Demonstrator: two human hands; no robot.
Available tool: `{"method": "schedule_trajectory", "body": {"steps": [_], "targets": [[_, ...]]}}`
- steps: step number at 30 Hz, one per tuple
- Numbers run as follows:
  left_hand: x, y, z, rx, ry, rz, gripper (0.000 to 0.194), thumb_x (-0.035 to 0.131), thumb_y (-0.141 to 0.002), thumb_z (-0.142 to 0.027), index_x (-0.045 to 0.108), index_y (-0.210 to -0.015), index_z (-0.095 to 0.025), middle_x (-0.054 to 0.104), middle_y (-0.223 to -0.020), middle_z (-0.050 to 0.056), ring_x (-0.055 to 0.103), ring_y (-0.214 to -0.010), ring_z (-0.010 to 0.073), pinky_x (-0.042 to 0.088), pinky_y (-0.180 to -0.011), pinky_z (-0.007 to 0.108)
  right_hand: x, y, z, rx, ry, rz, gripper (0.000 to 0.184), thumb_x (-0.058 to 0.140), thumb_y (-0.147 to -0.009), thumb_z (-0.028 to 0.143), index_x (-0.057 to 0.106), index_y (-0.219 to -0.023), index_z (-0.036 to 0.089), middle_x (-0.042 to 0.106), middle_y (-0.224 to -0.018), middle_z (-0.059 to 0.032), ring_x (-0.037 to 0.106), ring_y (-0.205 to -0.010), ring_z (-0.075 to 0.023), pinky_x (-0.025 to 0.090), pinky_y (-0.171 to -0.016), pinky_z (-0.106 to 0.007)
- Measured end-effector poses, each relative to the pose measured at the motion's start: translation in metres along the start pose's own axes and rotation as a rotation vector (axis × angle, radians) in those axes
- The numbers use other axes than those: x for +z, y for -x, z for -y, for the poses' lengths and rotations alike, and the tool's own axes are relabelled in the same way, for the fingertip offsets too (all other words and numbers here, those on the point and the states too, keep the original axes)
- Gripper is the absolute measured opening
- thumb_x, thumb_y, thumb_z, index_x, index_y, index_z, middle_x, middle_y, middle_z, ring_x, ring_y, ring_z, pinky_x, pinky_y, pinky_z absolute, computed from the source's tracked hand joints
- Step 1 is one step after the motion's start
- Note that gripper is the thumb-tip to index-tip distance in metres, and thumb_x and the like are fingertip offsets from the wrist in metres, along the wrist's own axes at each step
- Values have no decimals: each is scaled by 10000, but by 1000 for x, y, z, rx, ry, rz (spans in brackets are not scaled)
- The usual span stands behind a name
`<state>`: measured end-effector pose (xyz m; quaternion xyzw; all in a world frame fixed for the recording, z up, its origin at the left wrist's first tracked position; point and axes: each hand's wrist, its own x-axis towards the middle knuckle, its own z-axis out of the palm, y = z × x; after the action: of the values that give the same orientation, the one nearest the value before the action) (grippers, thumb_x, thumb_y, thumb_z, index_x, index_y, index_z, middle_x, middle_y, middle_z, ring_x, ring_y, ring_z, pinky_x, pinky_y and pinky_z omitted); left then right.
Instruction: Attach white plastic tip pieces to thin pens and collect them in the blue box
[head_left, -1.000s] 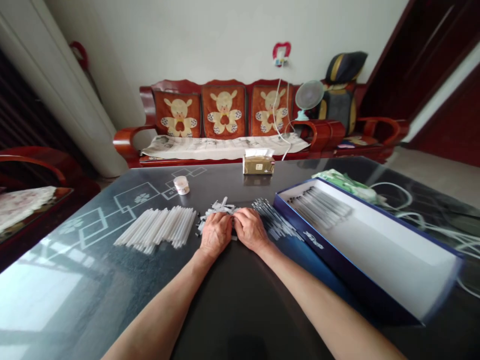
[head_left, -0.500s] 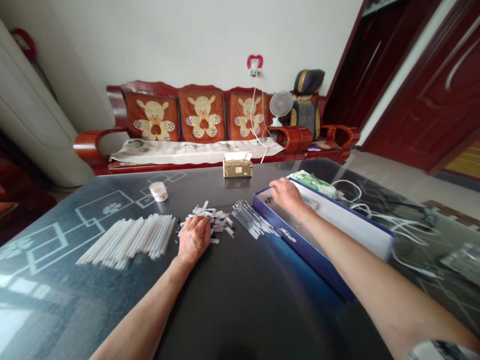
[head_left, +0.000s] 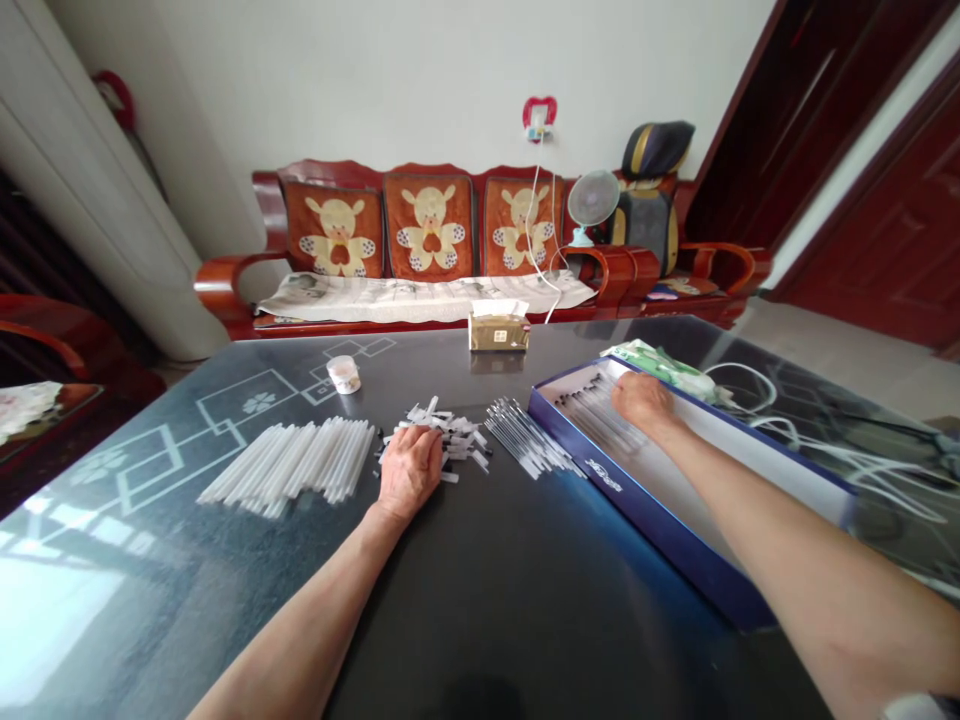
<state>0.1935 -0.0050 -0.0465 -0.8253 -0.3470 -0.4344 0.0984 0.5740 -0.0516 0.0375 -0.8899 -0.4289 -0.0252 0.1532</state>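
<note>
the hands, together a second ago, are now apart — the left hand (head_left: 411,465) curls over the near side of the small white pieces (head_left: 459,432), its fingertips hidden, so i cannot tell its grip. white tubes (head_left: 289,462) lie to its left, thin sticks (head_left: 529,438) right of the pieces. farther off, the right hand (head_left: 641,400) is further right inside the blue box (head_left: 660,535) than half a second ago, curled beside the clear sticks (head_left: 600,415) — its grip is hidden too.
</note>
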Motion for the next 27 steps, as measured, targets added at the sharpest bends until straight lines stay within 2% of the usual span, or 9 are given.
{"method": "schedule_trajectory", "body": {"steps": [4,6,9,11,14,16,19,23,27], "targets": [[-3,-2,-4,-15,54,9,189,478,-927,-250,657,-927,-190,693,-914,70,612,-819,197,490,-812,331,-28,13,44,-85,-309,-142,293,536,-857,225,620,-1094,75,687,-1018,-189,634,-1014,-278,459,-912,-422],[-7,-3,-6,-21,110,8,207,470,-933,-273,643,-997,-181,690,-941,76,616,-858,202,491,-843,349,-29,34,75,-166,-526,-148,408,509,-879,272,516,-1251,104,694,-1034,-140,663,-912,-197,505,-836,-337],[-14,-4,-12,5,221,41,333,453,-941,-342,558,-1204,-167,671,-1028,101,616,-939,215,492,-893,385,-6,78,122,-277,-759,-42,583,507,-874,336,330,-1400,158,704,-960,-62,669,-682,-123,542,-631,-241],[-18,-4,-16,46,288,88,457,459,-933,-406,463,-1322,-165,645,-1111,126,610,-1009,231,495,-921,401,18,107,145,-279,-1121,137,803,616,-783,336,210,-1461,191,693,-897,-23,658,-609,-131,556,-574,-257],[-17,-4,-20,90,324,122,519,467,-936,-390,376,-1389,-154,610,-1184,147,597,-1086,231,506,-934,375,52,138,164,-263,-1315,224,934,671,-713,324,152,-1485,230,659,-776,36,638,-552,-130,560,-540,-257],[-14,-4,-20,91,304,120,453,424,-957,-296,382,-1382,-142,614,-1165,144,604,-1077,209,515,-916,337,65,146,169,-260,-1366,243,918,667,-708,320,174,-1478,232,653,-753,38,649,-565,-140,563,-540,-260],[-8,-3,-17,56,210,132,398,357,-953,-178,444,-1340,-149,640,-1083,121,623,-1011,198,519,-864,316,71,144,169,-238,-1413,255,795,656,-721,358,300,-1419,222,679,-793,3,691,-645,-176,576,-567,-282],[-6,-4,-10,-25,-15,136,392,399,-895,-111,541,-1258,-154,664,-1010,107,622,-917,230,485,-828,357,71,130,160,-187,-1419,207,460,604,-770,487,595,-1113,182,709,-839,-59,710,-738,-201,571,-594,-285],[-8,-6,-9,-45,-139,151,349,445,-896,-156,585,-1216,-165,681,-968,112,608,-849,250,434,-800,394,77,127,150,-187,-1355,211,423,635,-749,550,666,-918,164,721,-778,-65,700,-699,-207,550,-568,-282]]}}
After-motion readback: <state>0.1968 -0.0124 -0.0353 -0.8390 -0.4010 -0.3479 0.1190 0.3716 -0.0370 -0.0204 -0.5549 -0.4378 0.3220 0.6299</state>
